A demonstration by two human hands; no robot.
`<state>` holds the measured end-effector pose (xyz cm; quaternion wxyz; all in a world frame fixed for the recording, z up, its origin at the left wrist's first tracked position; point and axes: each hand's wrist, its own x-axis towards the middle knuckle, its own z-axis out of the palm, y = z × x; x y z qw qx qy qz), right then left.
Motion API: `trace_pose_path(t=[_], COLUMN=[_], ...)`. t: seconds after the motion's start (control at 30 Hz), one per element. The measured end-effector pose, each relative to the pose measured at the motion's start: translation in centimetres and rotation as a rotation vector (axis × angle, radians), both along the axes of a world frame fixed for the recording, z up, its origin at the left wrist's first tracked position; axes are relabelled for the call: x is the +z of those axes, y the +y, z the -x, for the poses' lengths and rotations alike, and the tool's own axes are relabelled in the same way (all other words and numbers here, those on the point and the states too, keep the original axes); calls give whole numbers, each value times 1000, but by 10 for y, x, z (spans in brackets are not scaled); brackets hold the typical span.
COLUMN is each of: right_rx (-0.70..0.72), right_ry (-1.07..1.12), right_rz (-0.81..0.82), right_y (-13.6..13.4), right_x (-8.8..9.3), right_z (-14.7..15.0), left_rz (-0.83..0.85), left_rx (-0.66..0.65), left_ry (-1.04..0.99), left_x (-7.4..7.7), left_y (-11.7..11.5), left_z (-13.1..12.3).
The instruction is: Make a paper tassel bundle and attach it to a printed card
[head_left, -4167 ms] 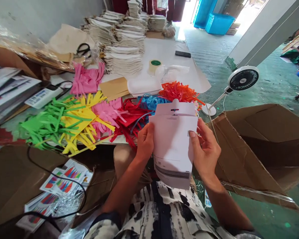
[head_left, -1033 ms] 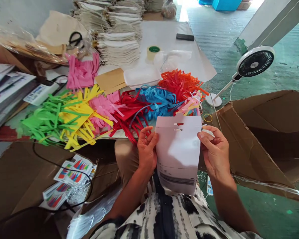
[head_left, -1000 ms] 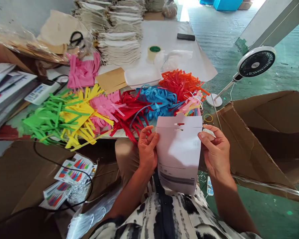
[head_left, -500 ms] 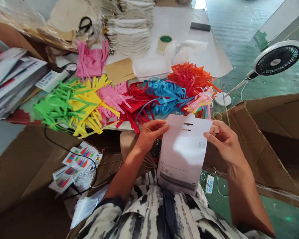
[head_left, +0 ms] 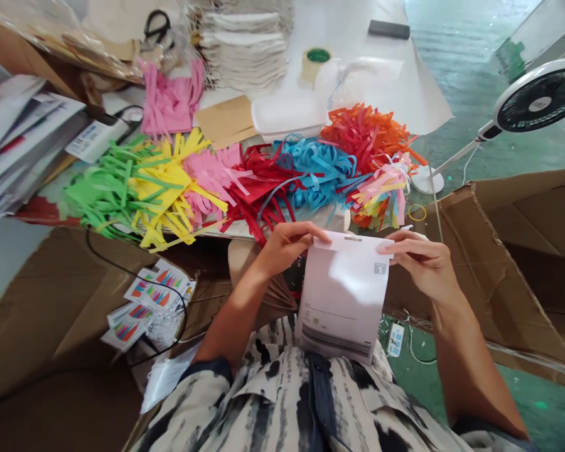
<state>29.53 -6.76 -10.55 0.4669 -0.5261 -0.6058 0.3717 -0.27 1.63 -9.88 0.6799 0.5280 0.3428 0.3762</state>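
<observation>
Both hands pinch the top edge of a white printed header card (head_left: 341, 295) held before my chest. My left hand (head_left: 287, 248) grips its upper left corner, and my right hand (head_left: 421, 257) its upper right corner. The card's top flap is folded over, with a slot near the fold and a small grey square marked "1" at the right. Just beyond the hands, on the table edge, lie cut strips in bunches: green (head_left: 106, 191), yellow (head_left: 162, 188), dark red (head_left: 266, 179), blue (head_left: 313, 166), orange (head_left: 365, 135) and a mixed-colour bundle (head_left: 383, 185).
A white tray (head_left: 289, 116), tape roll (head_left: 314, 63) and stacked white bundles (head_left: 245, 53) sit farther back. Black-handled scissors (head_left: 157, 28) lie at the left. Printed cards (head_left: 157, 285) rest in a box below. A fan (head_left: 539, 103) stands right, above a cardboard box (head_left: 513, 270).
The card's top flap, upright before, is now folded over at the top, and the fingers of both hands press along the fold. The view has shifted slightly.
</observation>
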Motion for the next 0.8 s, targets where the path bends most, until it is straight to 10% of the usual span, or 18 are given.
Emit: trace_pose_path(t=[0.43, 0.8], right_rx=[-185, 213], right_ry=[-88, -658], right_rz=[51, -154], right_y=[-11, -5], right_x=[18, 51], right_z=[20, 20], left_rz=[-25, -4], left_rx=[252, 55], left_ry=[-31, 47], left_x=[-6, -4], left_y=[-26, -24], left_z=[-27, -42])
